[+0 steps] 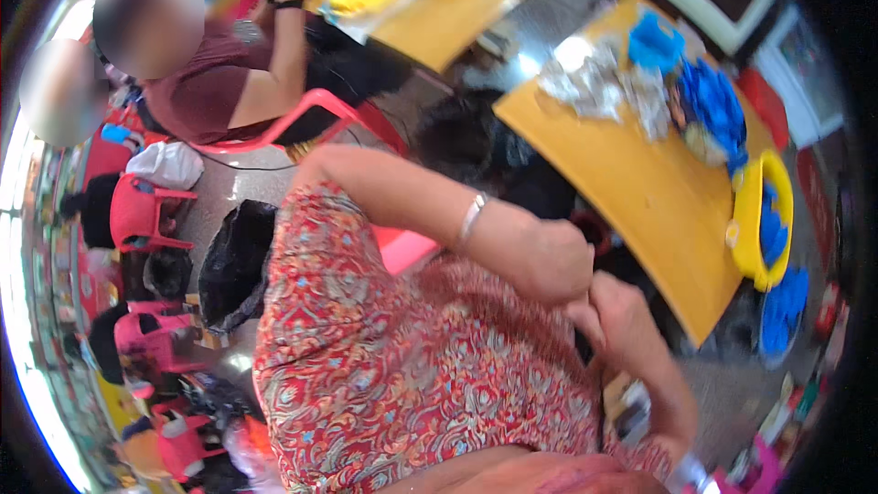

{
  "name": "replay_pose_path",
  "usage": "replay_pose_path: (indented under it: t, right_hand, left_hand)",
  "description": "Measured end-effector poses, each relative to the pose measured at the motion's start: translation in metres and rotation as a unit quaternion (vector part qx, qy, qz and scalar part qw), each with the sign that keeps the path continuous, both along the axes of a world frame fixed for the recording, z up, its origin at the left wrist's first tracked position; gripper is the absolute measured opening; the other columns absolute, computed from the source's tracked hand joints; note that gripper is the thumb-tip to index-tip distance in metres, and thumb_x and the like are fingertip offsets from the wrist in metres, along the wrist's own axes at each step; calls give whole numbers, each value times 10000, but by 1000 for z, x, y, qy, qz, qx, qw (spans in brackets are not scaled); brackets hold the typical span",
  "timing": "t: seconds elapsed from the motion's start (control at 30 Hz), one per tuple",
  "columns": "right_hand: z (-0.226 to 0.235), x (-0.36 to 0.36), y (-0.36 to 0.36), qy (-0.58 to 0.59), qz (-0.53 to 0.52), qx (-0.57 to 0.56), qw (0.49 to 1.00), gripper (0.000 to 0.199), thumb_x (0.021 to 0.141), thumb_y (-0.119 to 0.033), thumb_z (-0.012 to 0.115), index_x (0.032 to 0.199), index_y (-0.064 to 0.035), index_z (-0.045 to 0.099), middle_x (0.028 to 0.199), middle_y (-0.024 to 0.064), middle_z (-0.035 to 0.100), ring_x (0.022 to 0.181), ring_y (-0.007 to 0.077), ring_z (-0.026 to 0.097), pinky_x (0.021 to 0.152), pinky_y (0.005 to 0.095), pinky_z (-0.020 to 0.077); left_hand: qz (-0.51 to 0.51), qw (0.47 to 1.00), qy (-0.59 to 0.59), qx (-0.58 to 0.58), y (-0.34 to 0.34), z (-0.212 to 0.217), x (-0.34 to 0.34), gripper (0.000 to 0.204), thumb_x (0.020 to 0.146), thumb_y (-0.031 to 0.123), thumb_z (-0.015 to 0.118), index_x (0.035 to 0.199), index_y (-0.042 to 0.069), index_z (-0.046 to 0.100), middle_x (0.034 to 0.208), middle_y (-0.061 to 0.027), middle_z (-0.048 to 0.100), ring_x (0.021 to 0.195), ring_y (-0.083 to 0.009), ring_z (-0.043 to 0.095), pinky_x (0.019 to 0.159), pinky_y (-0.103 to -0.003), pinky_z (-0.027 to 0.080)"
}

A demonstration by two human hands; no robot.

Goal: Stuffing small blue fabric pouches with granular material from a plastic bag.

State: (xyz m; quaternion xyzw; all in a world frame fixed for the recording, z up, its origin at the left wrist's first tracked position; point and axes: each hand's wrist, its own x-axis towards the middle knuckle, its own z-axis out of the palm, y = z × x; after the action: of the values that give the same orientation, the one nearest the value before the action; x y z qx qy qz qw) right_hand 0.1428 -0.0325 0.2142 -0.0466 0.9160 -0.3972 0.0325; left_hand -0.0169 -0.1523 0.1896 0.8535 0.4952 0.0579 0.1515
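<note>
My left hand [554, 261], with a silver bangle on its wrist, is closed in front of my red patterned dress [402, 357]. Just below and to its right, my right hand [627, 316] is closed too, its fingers curled up against the left one. The two hands meet at the near side of the yellow table [631, 197], apart from its top. Whatever lies between their fingers is hidden.
Crumpled clear plastic [590, 82], a blue container [655, 41] and blue pieces [712, 110] lie on the table. A yellow basket [743, 220] stands at its right end. Left are a black bag [236, 265], a pink chair [151, 210] and a seated person [197, 101].
</note>
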Motion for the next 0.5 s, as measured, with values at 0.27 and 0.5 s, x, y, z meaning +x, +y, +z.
replay_pose_path:
  t: [0.27, 0.5]
  right_hand:
    - [31, 11, 5, 139, 62, 54, 987, 377, 750, -374, 739, 753, -44, 555, 706, 103, 575, 637, 293, 604, 557, 383, 487]
    - [-10, 62, 39, 90, -82, 89, 989, 240, 879, -220, 643, 765, -24, 562, 649, 88, 510, 546, 282, 524, 493, 377, 401]
  left_hand:
    - [0, 991, 104, 81, -12, 53, 11, 386, 778, 241, 591, 1085, 10, 626, 1129, -257, 615, 563, -203, 643, 404, -304, 483]
    - [-5, 998, 51, 46, -22, 40, -24, 538, 773, 234, 604, 1289, 116, 508, 1373, -194, 469, 647, -229, 677, 440, -290, 513]
